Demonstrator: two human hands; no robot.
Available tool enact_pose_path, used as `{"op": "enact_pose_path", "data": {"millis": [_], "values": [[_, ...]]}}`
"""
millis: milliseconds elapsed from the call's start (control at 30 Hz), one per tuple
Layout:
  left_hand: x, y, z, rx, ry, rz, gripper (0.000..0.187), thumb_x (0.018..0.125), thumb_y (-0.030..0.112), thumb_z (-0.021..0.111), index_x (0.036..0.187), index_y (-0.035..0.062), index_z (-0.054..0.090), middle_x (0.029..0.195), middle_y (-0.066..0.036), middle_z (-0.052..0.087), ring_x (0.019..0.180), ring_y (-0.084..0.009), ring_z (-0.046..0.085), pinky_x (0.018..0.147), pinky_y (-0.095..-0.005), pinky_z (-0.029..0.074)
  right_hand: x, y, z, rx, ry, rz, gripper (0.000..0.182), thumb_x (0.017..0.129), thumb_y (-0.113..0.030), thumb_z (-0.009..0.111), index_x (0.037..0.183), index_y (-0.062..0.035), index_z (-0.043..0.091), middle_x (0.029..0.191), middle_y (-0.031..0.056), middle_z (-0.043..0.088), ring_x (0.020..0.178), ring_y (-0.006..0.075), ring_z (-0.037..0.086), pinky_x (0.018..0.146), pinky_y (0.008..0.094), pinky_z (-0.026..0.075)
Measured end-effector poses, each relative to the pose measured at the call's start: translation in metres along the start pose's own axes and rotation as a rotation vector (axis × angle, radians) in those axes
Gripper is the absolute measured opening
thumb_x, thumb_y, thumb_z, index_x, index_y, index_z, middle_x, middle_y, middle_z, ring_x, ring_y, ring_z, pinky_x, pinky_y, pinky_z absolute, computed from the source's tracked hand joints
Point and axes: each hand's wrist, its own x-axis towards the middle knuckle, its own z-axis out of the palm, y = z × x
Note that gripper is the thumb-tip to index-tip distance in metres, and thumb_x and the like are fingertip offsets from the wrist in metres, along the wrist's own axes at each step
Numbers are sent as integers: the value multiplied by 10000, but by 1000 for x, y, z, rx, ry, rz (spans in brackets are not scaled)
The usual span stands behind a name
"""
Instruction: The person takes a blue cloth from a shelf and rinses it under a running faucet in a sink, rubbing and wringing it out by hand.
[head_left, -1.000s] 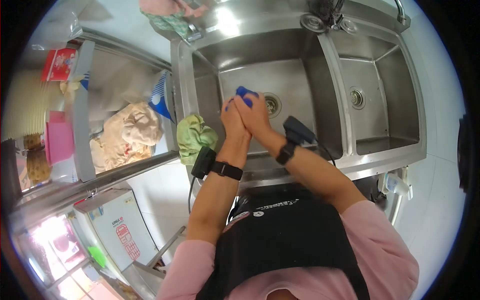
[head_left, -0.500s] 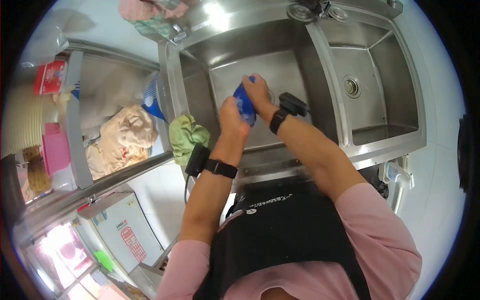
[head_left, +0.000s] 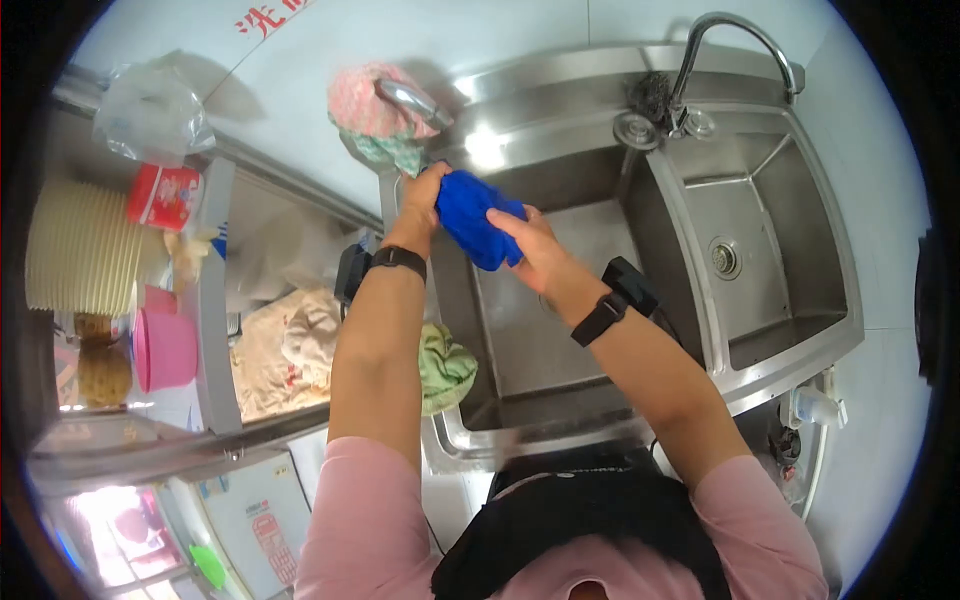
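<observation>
Between my two hands a blue cloth (head_left: pixel 472 218) is bunched up but partly spread, above the left part of the large sink basin (head_left: pixel 560 350). My left hand (head_left: pixel 425 197) grips its upper left end near the basin's back left corner. Thumb on top, my right hand (head_left: pixel 533 243) holds its lower right side. Just behind my left hand, a pink and green cloth (head_left: pixel 368 105) hangs around a chrome tap (head_left: pixel 412 102). A green cloth (head_left: pixel 445 370) lies over the basin's left rim, partly behind my left forearm.
A smaller basin (head_left: pixel 765 240) with a drain adjoins on the right, below a curved faucet (head_left: pixel 735 22). A steel scourer (head_left: pixel 650 95) sits on the back ledge. Left are shelves with stacked plates (head_left: pixel 85 245), a pink container (head_left: pixel 168 348) and a beige cloth (head_left: pixel 285 350).
Both hands have lifted the blue cloth from over the basin's middle toward its back left corner. The cloth is less tightly wrung and more spread. My view has shifted up and left.
</observation>
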Motion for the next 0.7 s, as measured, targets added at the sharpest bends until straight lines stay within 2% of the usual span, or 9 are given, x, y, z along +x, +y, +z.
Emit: {"op": "enact_pose_path", "data": {"millis": [133,200,300,467,533,567,600,633,700], "values": [[-1,11,-2,-47,-196,-102,199,652,71,529,836,8,488,686,-78,515,652,-183,519,589,-325,455,12,-6,3,-92,68,-48,521,664,-153,656,1067,-12,356,956,108,475,879,182,499,692,320,448],[-27,6,0,-104,-39,103,416,626,58,543,1023,46,420,774,-88,494,645,-181,503,553,-314,439,9,-2,-10,-99,58,-39,495,684,-175,637,1068,-27,362,964,103,475,887,184,495,697,320,445],[-76,-13,11,-467,160,194,321,641,65,544,950,53,458,783,-82,501,661,-188,513,588,-308,443,-5,2,-32,-51,37,-24,434,722,-215,596,1064,-60,378,986,98,475,903,194,491,717,320,438],[-111,-95,26,-558,218,112,239,688,118,522,909,42,472,768,-71,505,665,-188,515,604,-307,443,-23,27,-57,-42,49,5,342,761,-255,539,1030,-84,417,1014,114,479,926,235,491,774,356,413],[-120,-118,25,-488,148,26,177,725,170,487,837,32,489,762,-62,509,647,-178,514,594,-299,443,-21,77,-68,-1103,-36,-323,332,764,-294,524,972,-46,451,1024,130,478,934,262,489,793,389,392],[-105,-153,17,-655,-72,-130,174,730,181,481,834,41,493,760,-60,511,643,-178,517,584,-295,441,-37,90,-52,-1478,114,-725,376,767,-322,506,1017,-44,462,1035,87,492,896,249,501,771,370,400],[-105,-161,17,-822,-295,-283,172,736,192,474,831,51,497,758,-58,513,640,-179,521,575,-291,440,-29,88,-59,-1471,114,-714,376,767,-322,506,1017,-44,462,1035,87,492,896,249,501,771,370,400],[-109,-173,21,-814,-284,-292,172,736,192,474,831,51,497,758,-58,513,640,-179,521,575,-291,440,-10,78,-70,-1320,309,-513,346,763,-315,518,971,-41,478,1005,112,499,879,259,508,762,379,401],[-158,-128,51,-568,56,-391,189,748,220,470,852,67,510,748,-60,520,643,-193,526,583,-296,441,15,62,-94,-1147,502,-294,319,758,-309,530,924,-38,495,974,137,507,862,268,515,753,388,402]]}}
